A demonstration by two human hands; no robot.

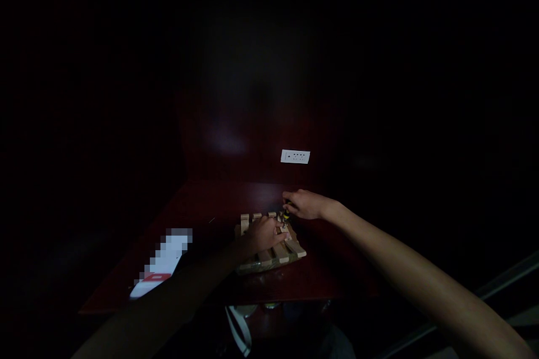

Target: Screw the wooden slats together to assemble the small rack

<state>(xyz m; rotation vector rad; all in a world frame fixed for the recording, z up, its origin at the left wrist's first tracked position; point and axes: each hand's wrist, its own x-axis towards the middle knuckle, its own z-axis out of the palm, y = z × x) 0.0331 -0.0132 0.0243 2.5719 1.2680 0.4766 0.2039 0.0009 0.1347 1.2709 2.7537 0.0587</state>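
Observation:
A small slatted wooden frame (283, 251) of pale strips lies on the dark red table, with something shiny and clear, perhaps plastic wrap, under its near edge. Across the slats rests my left hand (263, 234), its fingers stretched out flat toward the frame's right side. My right hand (305, 204) is wrapped around a yellow and black screwdriver (287, 215), held upright above the right part of the frame. Its tip points down beside my left fingertips, near a small metal piece (284, 226) too small to make out.
The red table (278, 286) has its front edge close below the frame. On its left lies a white and red paper (168, 255), partly blurred out. A white socket panel (295, 156) is on the back wall. A pale strap (240, 331) hangs below the table edge. The surroundings are very dark.

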